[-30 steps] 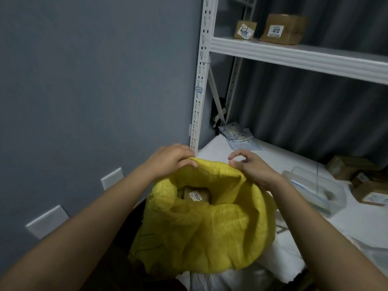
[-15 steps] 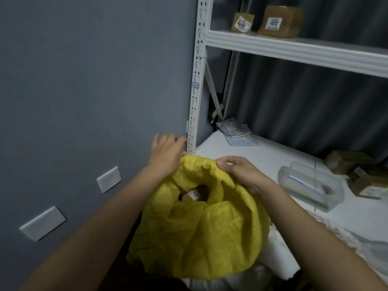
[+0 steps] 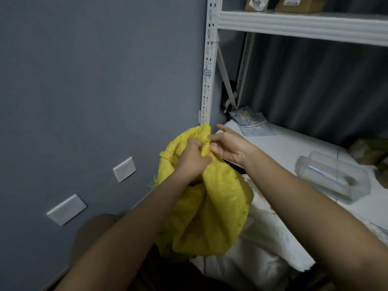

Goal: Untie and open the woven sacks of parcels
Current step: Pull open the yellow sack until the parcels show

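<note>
A yellow woven sack stands in front of me beside the grey wall, its stitched mouth hem pulled up to a peak near the shelf post. My left hand grips a bunch of the fabric just below the hem. My right hand pinches the hem edge with thumb and forefinger, its other fingers spread. The two hands almost touch. The bunched fabric hides the mouth and whatever is inside. A white woven sack lies under and to the right of the yellow one.
A white metal shelf post rises right behind the sack. The lower white shelf carries flat grey mailers, a clear plastic box and cardboard parcels. Labelled cartons sit on the upper shelf. Wall plates on the left.
The sack mouth was spread wide with a labelled parcel visible inside; now both hands have gathered the rim together at the top, hiding the opening. My view has tilted down.
</note>
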### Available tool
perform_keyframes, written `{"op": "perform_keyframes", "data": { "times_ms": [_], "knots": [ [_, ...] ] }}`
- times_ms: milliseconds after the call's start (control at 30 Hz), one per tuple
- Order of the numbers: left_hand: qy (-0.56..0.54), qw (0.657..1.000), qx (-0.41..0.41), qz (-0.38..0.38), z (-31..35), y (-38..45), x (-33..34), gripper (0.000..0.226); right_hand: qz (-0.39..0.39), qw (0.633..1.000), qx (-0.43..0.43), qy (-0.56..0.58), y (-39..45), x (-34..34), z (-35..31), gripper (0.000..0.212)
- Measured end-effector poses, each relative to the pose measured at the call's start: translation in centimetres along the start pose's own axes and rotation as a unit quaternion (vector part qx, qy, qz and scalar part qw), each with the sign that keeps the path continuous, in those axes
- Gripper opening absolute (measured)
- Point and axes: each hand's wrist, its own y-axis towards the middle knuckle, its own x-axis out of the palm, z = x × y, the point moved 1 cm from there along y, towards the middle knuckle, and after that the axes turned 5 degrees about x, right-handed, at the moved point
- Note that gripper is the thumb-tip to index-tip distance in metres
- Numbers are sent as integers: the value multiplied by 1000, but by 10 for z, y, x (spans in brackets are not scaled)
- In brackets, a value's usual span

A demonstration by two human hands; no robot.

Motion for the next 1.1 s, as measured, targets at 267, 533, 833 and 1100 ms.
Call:
{"op": "perform_keyframes", "data": {
  "times_ms": [267,533,833,1100],
  "knots": [
    [-53,995,22,78,-6,15,1,33,154,820,-254,-489,-44,-46,44,24],
    [-197,977,-41,74,10,27,16,37,197,825,-256,-464,-42,-42,63,24],
    [-303,953,5,0,24,13,30,62,293,859,-336,-253,-34,-39,43,21],
    [-347,936,39,-45,34,9,29,48,161,859,-269,-406,-33,-40,67,38]
  ]
}}
